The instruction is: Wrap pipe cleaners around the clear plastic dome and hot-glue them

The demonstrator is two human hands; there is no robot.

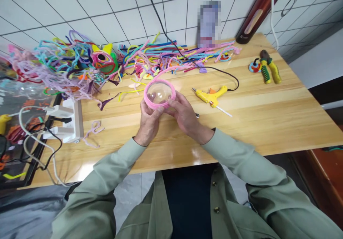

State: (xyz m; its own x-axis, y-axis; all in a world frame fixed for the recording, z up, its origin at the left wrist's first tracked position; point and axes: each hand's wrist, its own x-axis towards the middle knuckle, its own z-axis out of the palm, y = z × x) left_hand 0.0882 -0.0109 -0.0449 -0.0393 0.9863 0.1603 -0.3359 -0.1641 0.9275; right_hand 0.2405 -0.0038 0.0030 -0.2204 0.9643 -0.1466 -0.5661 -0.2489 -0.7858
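Observation:
Between my two hands, above the table's middle, is a clear plastic dome [160,95] with a pink pipe cleaner [146,95] running round its rim. My left hand [150,119] grips the rim from the lower left, thumb on the pink edge. On the lower right, my right hand [184,114] pinches the same rim with thumb and fingers. Some fingertips show through the clear plastic; others are hidden beneath it. A pink strand stretches from the rim toward the pile behind. Right of my hands lies a yellow glue gun [213,96] with a white glue stick in its back.
Heaped pipe cleaners [61,60] line the wall, with a colourful fish-like figure [104,59] among them. A power strip [73,121] with plugs and cables sits left. Pliers [269,67] and a dark red flask [257,14] stand right. The glue gun's black cord crosses the back.

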